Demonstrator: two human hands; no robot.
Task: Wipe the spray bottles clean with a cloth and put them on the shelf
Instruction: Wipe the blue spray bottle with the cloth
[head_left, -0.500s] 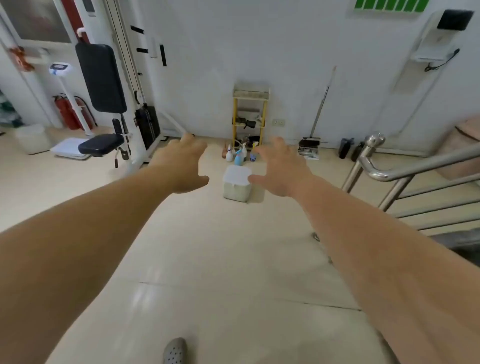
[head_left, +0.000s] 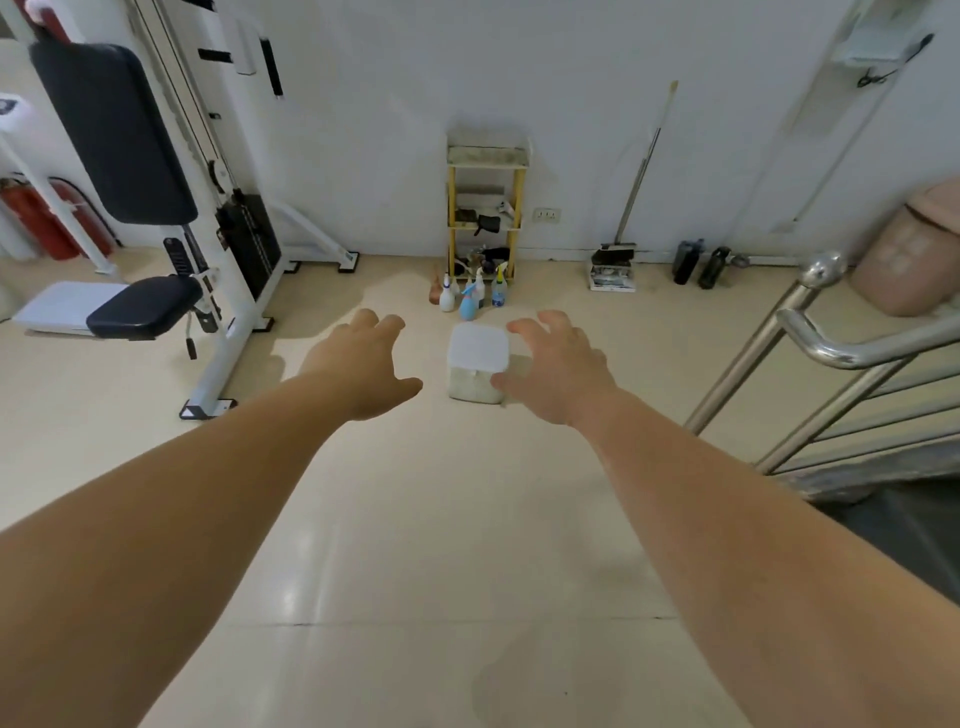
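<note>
2 bare forearms, no sleeves, left hand and right hand ungloved.

A small indoor gym or exercise room is shown, with pale floor tiles and plain white walls. A white cable weight machine with a black padded seat and backrest is set at the left, with red fire extinguishers behind it. A steel stair railing is seen at the right, and a narrow yellow shelf stands against the far wall.
</note>
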